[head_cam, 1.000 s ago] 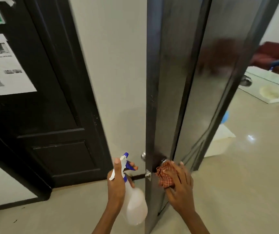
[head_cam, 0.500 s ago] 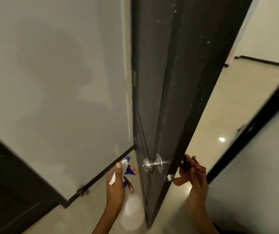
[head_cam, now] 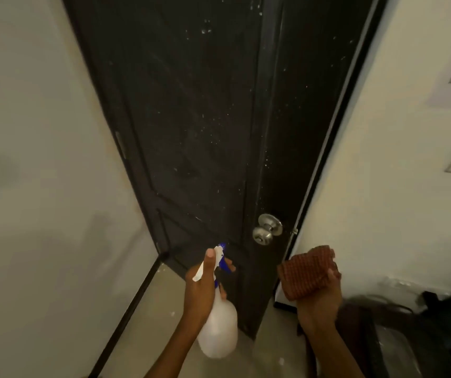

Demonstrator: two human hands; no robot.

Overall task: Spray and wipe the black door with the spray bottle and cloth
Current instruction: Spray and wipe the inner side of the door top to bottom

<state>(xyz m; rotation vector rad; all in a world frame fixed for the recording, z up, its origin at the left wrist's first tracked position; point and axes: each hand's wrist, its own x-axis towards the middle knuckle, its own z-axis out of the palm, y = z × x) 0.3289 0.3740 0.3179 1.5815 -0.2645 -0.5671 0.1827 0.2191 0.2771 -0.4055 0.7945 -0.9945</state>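
Half a second ago I faced the edge of the black door (head_cam: 191,118) with my right hand (head_cam: 318,293) at the far knob; now its broad, white-speckled face fills my view, and that hand has come off the door. It hangs at about 4 o'clock from the silver knob (head_cam: 266,229), apart from the door, fingers curled round the bunched reddish checked cloth (head_cam: 304,271). My left hand (head_cam: 201,287) stays where it was, at 7 o'clock from the knob, wrapped around the neck of the spray bottle (head_cam: 220,331), thumb up along the white top, a fingertip on the blue trigger. The nozzle points at the lower door panel, the pale body hanging below my fist.
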